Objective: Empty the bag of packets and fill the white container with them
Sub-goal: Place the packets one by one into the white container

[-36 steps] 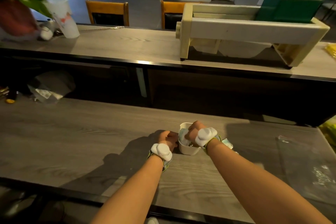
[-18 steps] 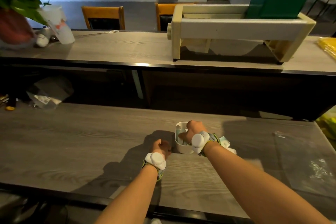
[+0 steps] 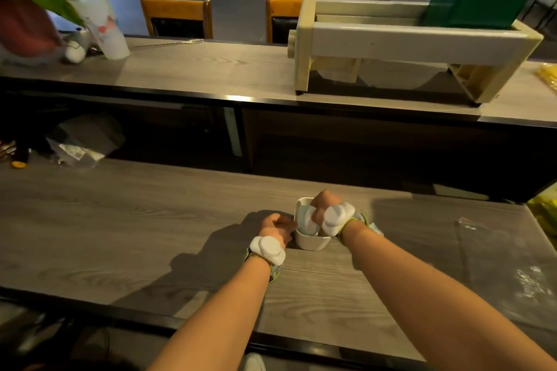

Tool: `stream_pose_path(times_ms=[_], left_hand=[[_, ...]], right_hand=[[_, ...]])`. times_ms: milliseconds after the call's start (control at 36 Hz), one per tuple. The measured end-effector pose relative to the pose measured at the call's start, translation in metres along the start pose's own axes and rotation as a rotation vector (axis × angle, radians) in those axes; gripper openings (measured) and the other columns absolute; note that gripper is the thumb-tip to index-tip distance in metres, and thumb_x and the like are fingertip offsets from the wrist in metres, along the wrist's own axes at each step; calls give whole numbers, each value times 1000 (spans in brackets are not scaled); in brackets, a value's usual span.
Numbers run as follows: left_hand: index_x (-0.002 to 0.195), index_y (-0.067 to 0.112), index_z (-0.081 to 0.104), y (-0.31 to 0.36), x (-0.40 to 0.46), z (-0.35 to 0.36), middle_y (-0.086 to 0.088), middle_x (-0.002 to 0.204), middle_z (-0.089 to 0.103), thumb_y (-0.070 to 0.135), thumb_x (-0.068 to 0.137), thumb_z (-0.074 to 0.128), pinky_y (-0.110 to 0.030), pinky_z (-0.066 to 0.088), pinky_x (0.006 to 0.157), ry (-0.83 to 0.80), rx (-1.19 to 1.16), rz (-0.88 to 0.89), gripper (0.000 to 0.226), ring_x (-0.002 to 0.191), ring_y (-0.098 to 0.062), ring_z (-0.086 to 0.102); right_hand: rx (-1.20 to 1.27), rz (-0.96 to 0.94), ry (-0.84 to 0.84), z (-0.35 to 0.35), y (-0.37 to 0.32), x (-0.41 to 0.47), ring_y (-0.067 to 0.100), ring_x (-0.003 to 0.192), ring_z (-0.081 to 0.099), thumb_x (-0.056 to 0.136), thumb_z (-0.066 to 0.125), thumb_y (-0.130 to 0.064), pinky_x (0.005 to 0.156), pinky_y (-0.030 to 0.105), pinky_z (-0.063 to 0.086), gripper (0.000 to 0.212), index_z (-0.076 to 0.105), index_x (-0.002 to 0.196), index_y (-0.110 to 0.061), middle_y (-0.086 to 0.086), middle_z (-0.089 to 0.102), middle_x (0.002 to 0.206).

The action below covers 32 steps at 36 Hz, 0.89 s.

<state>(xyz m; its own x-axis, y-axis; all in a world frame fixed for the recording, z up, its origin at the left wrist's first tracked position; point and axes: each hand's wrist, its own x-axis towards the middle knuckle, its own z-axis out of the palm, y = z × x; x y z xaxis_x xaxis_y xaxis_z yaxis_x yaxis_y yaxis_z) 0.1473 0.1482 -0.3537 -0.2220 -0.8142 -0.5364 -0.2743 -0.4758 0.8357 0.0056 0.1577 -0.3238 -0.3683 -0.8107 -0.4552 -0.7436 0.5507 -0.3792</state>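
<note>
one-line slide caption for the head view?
Right hand presses packets into the white container; left hand rests beside it.

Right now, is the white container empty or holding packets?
Holding packets: pale packets show inside the white container, under the right hand.

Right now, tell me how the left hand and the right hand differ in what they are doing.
The right hand is over the white container, its fingers down among the packets; the left hand sits beside the container, level with its rim. The right hand is farther from the camera, the left hand nearer. Both have curled fingers, and each wrist wears a white tracker on a green strap.
</note>
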Motion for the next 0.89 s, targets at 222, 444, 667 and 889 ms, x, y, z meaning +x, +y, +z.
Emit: stream_pose_path(times_ms=[222, 444, 667, 889], left_hand=[[77, 11, 50, -6, 16, -8, -5, 69, 56, 13, 85, 67, -23, 39, 47, -50, 73, 2, 19, 61, -17, 54], [95, 6, 54, -33, 26, -4, -14, 77, 53, 9, 97, 37, -22, 32, 45, 1, 88, -72, 17, 50, -19, 43], [108, 13, 52, -68, 7, 12, -3, 68, 60, 7, 97, 37, -13, 35, 32, -162, 233, -191, 20, 33, -8, 55], [102, 18, 57, -80, -11, 63, -2, 77, 60, 7, 98, 42, -18, 41, 35, -383, 300, -183, 19, 42, -8, 58]], right_hand=[[-199, -72, 35, 9, -16, -1, 35, 106, 62, 83, 56, -11, 84, 35, 51, 32, 67, 113, -14, 15, 64, 112], [217, -63, 226, -3, 18, -6, 23, 90, 66, 83, 66, -17, 74, 25, 48, 20, 72, 103, -16, 8, 72, 98], [496, 73, 270, -7, 99, -31, 20, 80, 66, 83, 71, -16, 77, 31, 53, 15, 71, 98, -16, 8, 72, 92], [305, 174, 166, 23, 160, -57, 30, 116, 56, 75, 75, -31, 95, 34, 47, 64, 52, 134, -25, 6, 64, 118]])
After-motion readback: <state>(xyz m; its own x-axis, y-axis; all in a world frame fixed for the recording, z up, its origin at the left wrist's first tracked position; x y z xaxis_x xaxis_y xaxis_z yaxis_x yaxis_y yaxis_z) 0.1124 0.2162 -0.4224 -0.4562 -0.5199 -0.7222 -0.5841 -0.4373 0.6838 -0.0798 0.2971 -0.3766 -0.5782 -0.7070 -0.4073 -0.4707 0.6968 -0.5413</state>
